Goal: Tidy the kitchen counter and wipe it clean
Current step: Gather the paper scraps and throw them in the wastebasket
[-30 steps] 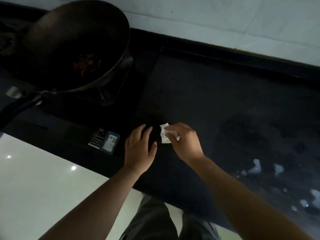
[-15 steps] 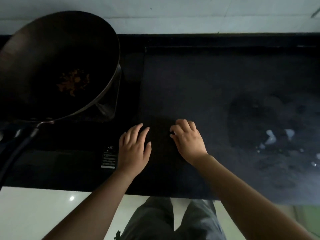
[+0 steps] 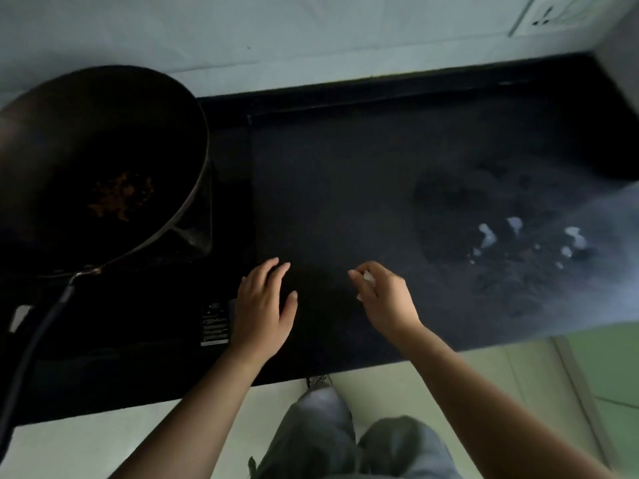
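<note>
The black kitchen counter (image 3: 363, 174) runs across the head view. My right hand (image 3: 383, 299) hovers over its near middle with fingers curled round a small white scrap of paper (image 3: 369, 278), of which only a sliver shows. My left hand (image 3: 264, 305) lies flat on the counter just left of it, fingers straight and spread. Several small white bits or wet spots (image 3: 515, 236) are scattered on the counter to the right, beside a darker smudged patch (image 3: 449, 202).
A dark wok (image 3: 86, 167) with brown food residue sits on the stove at the left, its long handle (image 3: 31, 354) reaching toward me. A white label (image 3: 214, 323) is on the stove's front. Pale tiled wall behind; wall socket (image 3: 543, 19) top right. My legs stand below the counter edge.
The white scrap was pinched in plain view a second ago; now it is mostly tucked inside my right hand. The camera has shifted, showing more counter on the right. My left hand stays flat.
</note>
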The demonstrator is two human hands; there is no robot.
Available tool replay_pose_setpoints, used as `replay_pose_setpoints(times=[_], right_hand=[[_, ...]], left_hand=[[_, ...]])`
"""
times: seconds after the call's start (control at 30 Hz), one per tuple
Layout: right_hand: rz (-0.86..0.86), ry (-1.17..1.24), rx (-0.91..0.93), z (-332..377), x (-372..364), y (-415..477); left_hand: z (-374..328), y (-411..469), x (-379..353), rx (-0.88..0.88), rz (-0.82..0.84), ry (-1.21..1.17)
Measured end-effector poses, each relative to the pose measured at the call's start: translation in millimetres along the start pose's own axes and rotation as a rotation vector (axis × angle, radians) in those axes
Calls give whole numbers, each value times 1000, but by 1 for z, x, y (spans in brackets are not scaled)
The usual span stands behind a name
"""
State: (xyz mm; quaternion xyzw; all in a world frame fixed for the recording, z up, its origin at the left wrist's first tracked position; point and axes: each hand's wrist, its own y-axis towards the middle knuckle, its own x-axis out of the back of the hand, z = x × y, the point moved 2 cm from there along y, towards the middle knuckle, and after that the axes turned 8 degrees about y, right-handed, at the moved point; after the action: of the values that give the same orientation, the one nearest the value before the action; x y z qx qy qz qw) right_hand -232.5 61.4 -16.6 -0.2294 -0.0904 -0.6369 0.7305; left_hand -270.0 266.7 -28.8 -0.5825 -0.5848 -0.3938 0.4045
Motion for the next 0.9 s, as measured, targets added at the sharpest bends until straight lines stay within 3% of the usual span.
replay_pose_setpoints(times=[0.17,0.3,0.47,0.73,0.9], right_hand=[[-83,24,-101,-15,43,-69],[-207,-55,-124,-30,94,-147],[-488,-54,-189,-59,144,-268],[-845,158,-506,-130,177,-508],[-1125,218,-631,-154,182,-631]], left_hand=[[-47,-34,5,-25,179,-321],[-98,-69,1,-89,343,-387],[-185,-118,-8,-327,512,-378],[-347,-268,-49,-693,800,-385],[-431,-365,-77,-1038,1021,-271]])
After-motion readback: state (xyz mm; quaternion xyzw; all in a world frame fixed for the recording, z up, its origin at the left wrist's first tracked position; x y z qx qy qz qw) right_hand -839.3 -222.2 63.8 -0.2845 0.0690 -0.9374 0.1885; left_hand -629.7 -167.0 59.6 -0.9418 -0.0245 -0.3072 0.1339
